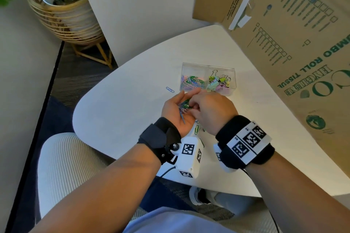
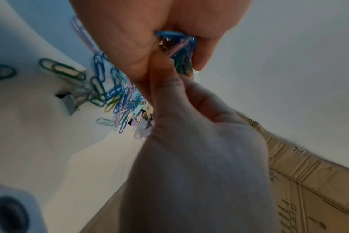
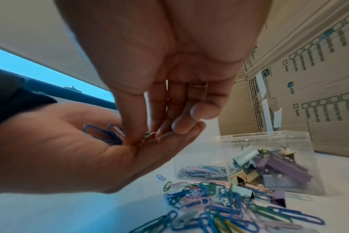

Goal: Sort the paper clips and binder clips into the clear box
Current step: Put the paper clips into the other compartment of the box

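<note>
My left hand lies palm up just in front of the clear box, cupping several coloured paper clips on its palm. From above, my right hand reaches into that palm, and its thumb and fingers pinch a pink paper clip. The box's left compartment holds paper clips; its right one holds binder clips. A loose pile of paper clips with a mint binder clip and a purple binder clip lies on the white table under my hands.
A big cardboard carton stands along the table's right side, close behind the box. One blue paper clip lies alone left of the box. A potted plant stands on the floor at far left. A chair is below my left arm.
</note>
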Demonstrator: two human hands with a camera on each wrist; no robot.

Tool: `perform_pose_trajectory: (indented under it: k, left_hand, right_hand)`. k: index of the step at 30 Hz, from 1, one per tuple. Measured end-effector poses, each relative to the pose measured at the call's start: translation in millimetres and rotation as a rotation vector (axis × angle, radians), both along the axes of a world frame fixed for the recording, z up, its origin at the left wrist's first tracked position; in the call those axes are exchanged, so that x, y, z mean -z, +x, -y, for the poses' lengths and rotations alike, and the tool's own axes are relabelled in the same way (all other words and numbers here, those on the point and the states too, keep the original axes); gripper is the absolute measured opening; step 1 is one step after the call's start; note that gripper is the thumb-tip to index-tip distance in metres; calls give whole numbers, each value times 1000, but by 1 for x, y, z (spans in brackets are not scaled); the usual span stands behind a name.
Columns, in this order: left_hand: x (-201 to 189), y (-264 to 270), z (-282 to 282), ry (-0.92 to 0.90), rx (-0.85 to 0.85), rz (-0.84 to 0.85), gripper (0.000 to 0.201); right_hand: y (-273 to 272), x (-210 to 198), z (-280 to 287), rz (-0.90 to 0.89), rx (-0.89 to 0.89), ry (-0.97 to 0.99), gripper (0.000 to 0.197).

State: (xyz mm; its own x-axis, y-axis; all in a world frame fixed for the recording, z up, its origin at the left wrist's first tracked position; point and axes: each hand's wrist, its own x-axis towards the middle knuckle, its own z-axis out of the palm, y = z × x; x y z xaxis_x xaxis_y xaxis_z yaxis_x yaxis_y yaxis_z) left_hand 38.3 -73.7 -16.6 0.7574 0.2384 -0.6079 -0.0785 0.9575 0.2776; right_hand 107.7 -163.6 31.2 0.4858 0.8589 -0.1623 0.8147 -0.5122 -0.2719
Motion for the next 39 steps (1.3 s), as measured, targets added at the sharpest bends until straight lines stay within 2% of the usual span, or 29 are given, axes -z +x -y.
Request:
perform_pose_trajectory:
  k: [3,7,10,14,19,28,35,39]
  left_hand:
    - [-1,1,0,-3,-3,45,47]
    - [-2,1,2,22,11,53,46]
    - [-3,1,6,32,37,54,46]
    - [-1,1,5,21,37,40,45]
    - [-1,3,0,3,29,38,46]
    - [-2,3,-1,5,28,106,54]
    - [-2,4,-5,-32,0,132,47]
    - [-1,2,-4,-57,-15,107,43]
  right_hand:
    - [3,-2,5,-34,15,32,19]
    - [5,-4,8,-184,95,104,15]
    - [5,-6,6,-156,169,80,22]
    - [-1,-6,2,-115,134,48,17]
    - [-6,1,-1,-336,229,274,6]
    - [-2,-6,2,-824,485,610,8]
    - [1,-11,8,-943,522,745,11]
    - [6,-12,11,-936,566,839,9]
